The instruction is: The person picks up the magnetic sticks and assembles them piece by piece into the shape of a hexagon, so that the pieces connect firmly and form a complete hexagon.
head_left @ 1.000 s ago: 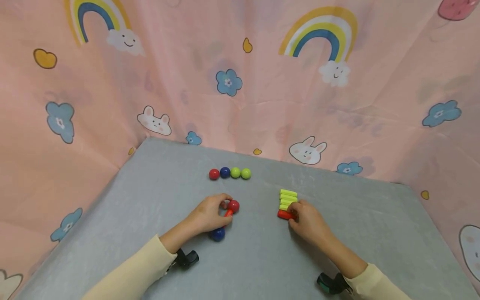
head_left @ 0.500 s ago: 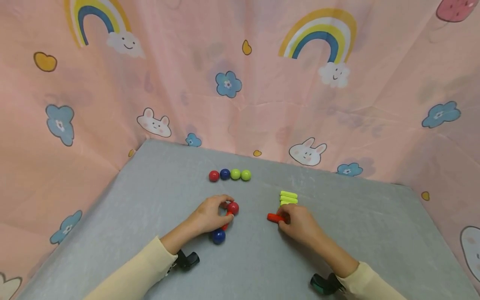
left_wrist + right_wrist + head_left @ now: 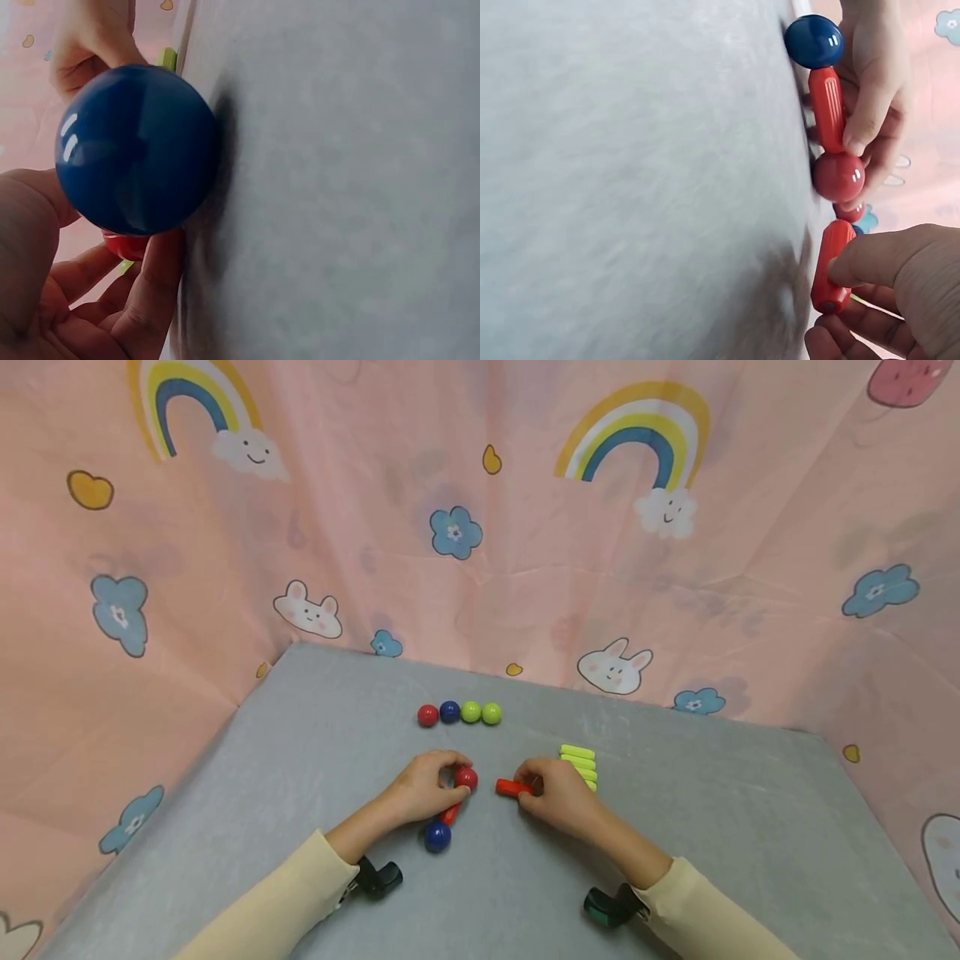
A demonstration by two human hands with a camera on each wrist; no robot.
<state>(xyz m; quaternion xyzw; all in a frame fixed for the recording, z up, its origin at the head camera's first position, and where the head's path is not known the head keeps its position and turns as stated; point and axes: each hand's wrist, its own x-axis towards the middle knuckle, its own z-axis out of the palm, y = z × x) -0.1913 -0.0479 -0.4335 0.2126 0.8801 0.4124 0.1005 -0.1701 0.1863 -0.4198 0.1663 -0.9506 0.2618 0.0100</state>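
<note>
My left hand [image 3: 420, 787] grips the red ball [image 3: 466, 778] at one end of a joined piece. A red rod [image 3: 826, 110] links that ball to a blue ball [image 3: 437, 836], which fills much of the left wrist view [image 3: 139, 150]. Between thumb and fingers, my right hand [image 3: 558, 793] pinches a second, loose red rod [image 3: 513, 787]. One end of this rod points at the red ball, with a small gap between them in the head view. In the right wrist view the pinched rod [image 3: 831, 266] lies close over the table, just short of the red ball.
A row of balls, red [image 3: 427, 716], blue [image 3: 450, 712] and two light green [image 3: 481, 713], sits farther back on the grey table [image 3: 337, 710]. Several yellow-green rods [image 3: 577, 752] lie side by side behind my right hand. A pink patterned curtain [image 3: 517, 585] borders the table.
My right hand has drawn the red rod away from the yellow-green rods and moved it left to near the red ball. The left hand has stayed nearly in place, still holding the joined piece.
</note>
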